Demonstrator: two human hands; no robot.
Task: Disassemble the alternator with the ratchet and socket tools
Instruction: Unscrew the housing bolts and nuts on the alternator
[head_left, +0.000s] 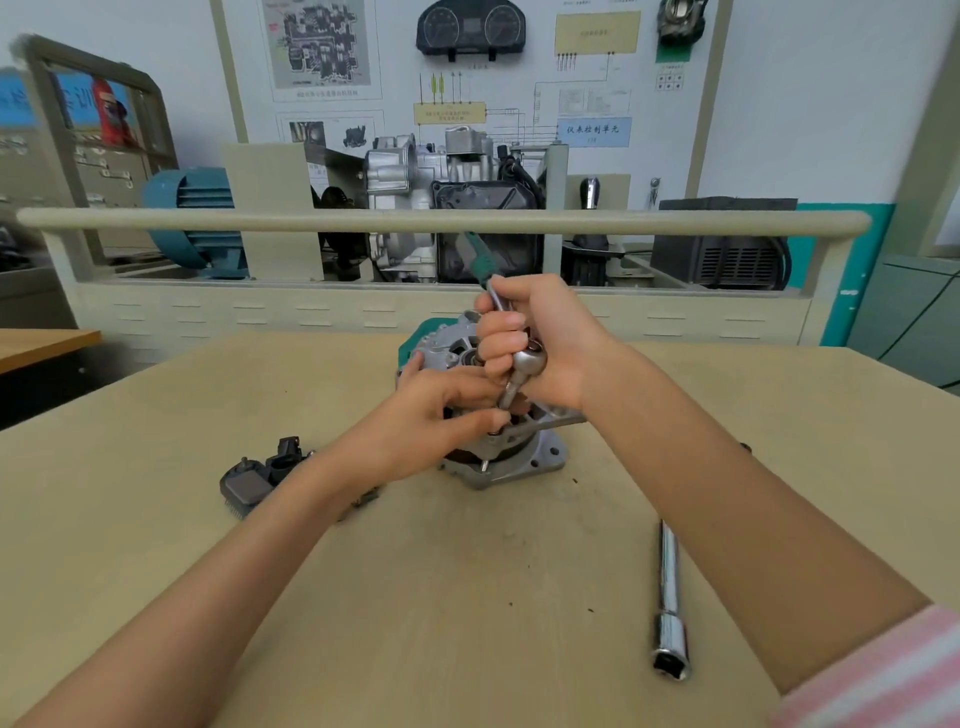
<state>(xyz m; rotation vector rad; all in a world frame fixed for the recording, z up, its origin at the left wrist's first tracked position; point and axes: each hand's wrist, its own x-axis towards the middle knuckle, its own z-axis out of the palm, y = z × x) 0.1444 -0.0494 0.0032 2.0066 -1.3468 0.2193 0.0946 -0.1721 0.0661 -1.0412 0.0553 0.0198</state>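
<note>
Two bare hands meet over a silver alternator (496, 457) that stands near the middle of a pale wooden worktop (156, 545), its square mounting flange flat on the surface and its round body rising above it. The right hand (540, 343) is curled in a fist around a ratchet (527, 364), gripping it just beside the shiny round head; the green handle sticks up and away from the person, behind the fist. A slim socket (508, 397) hangs down from the ratchet head toward the top of the alternator. The left hand (431, 415) reaches in from the left, and its thumb and fingers close around the lower end of that socket where it meets the alternator housing; whether they pinch the socket or only steady it is hard to tell.

To the left of the alternator, near the left forearm, lies a dark grey plastic part (260, 480) with a finned edge. To the right, nearer the person, a long chrome extension bar (670, 597) lies on the worktop, its square-holed end pointing toward the viewer. A pink-and-white striped sleeve (878, 675) shows at the lower right corner.

Beyond the worktop stands a beige training rig with a rail (441, 221), a cutaway gearbox (431, 197) behind it, and a wiring display board (467, 67) on the wall.
</note>
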